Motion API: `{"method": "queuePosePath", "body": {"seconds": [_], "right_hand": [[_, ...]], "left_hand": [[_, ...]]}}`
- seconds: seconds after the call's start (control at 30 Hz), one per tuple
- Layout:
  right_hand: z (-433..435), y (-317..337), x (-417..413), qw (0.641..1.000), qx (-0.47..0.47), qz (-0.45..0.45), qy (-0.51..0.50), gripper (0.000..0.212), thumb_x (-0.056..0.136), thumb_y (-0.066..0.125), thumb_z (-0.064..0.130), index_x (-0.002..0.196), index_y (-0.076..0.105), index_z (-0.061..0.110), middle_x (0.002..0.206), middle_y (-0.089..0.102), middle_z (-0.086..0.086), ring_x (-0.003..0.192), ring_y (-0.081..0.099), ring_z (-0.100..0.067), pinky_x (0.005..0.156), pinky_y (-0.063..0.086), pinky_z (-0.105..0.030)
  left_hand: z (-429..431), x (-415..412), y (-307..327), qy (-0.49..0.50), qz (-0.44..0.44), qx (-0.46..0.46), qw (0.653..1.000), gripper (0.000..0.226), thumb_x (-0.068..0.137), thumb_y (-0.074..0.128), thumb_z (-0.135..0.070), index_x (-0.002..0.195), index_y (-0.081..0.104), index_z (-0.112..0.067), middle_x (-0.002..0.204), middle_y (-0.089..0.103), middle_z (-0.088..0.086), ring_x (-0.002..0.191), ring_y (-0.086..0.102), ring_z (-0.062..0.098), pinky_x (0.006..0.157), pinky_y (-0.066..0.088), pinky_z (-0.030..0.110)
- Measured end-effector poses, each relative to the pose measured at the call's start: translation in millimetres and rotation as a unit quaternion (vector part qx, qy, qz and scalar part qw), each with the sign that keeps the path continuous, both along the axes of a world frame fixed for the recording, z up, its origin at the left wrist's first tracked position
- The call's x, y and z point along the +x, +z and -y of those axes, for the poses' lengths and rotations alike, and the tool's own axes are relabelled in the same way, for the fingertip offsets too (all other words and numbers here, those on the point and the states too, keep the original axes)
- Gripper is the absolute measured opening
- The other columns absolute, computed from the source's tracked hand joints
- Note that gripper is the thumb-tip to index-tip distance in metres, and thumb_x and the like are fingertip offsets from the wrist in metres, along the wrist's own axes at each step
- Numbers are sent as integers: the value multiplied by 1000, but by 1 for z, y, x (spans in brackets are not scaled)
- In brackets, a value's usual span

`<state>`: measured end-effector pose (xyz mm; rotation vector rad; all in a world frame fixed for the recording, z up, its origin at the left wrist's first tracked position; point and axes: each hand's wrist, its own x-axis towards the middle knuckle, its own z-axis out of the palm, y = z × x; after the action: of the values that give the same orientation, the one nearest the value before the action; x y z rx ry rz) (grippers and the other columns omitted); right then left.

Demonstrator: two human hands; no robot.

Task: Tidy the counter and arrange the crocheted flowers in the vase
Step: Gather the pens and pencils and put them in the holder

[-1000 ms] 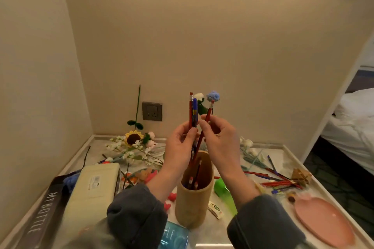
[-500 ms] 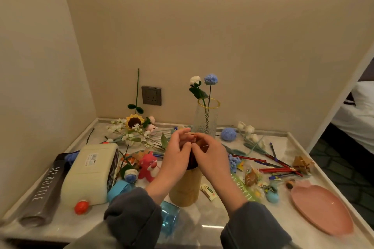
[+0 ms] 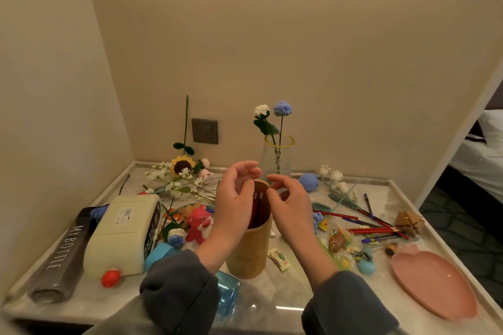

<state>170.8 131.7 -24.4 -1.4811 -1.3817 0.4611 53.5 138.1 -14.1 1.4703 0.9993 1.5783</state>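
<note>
- Head view: both hands hang over the mouth of a tan cylindrical pencil holder [image 3: 249, 250] standing upright in the middle of the marble tabletop [image 3: 275, 294].
- The left hand [image 3: 235, 200] has its fingers loosely spread and lifted, gripping nothing.
- The right hand [image 3: 290, 205] is relaxed, its thumb tip just beside the ends of the red pencils [image 3: 257, 208] standing inside the holder; contact cannot be told.
- A clear glass vase with a gold rim [image 3: 278, 162] stands behind the holder, near the back wall, holding a white crocheted flower [image 3: 261, 110] and a blue crocheted flower [image 3: 282, 108].
- A yellow crocheted sunflower [image 3: 182, 165] lies at the back left, and a blue crocheted ball [image 3: 309, 182] lies near the vase, on its right.
- Loose red pencils and pens [image 3: 377, 230] lie at the right, near a pink leaf-shaped plate [image 3: 435, 287].
</note>
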Motion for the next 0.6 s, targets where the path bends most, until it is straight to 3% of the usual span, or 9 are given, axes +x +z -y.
{"method": "queuePosePath", "body": {"seconds": [0.17,0.3,0.4,0.5,0.6], "right_hand": [[14,2,23,999,0,-18,-49,28,90,58,17,113,64,32,102,61,14,88,57,0,74,48,-19],[34,-1,40,994,-22,-49,-93,27,89,57,15,109,66,31,104,64,10,89,62,-10,78,53,-31],[45,-7,55,991,-25,-51,-124,27,87,57,13,104,66,33,102,66,12,88,62,-8,76,50,-28],[56,-19,67,987,-43,-79,-135,29,86,58,9,99,66,33,99,68,11,86,62,-8,71,46,-23],[54,-31,80,984,-67,-93,-136,28,87,57,7,100,66,30,101,68,7,88,62,-13,76,50,-28]], "left_hand": [[9,22,19,-56,13,45,997,28,94,48,-1,108,61,-21,98,68,-5,99,65,8,88,52,23],[19,41,17,-133,45,50,989,29,94,48,1,109,61,-20,98,68,-1,98,65,12,86,52,22],[24,57,4,-175,61,15,982,32,93,48,1,106,61,-25,99,67,0,99,65,16,87,53,28],[30,71,-18,-203,16,-57,977,37,91,50,3,105,60,-30,103,66,-1,101,64,15,89,53,31],[30,81,-36,-218,-11,-121,968,34,92,53,-3,106,59,-33,106,65,-8,103,62,6,87,52,26]]}}
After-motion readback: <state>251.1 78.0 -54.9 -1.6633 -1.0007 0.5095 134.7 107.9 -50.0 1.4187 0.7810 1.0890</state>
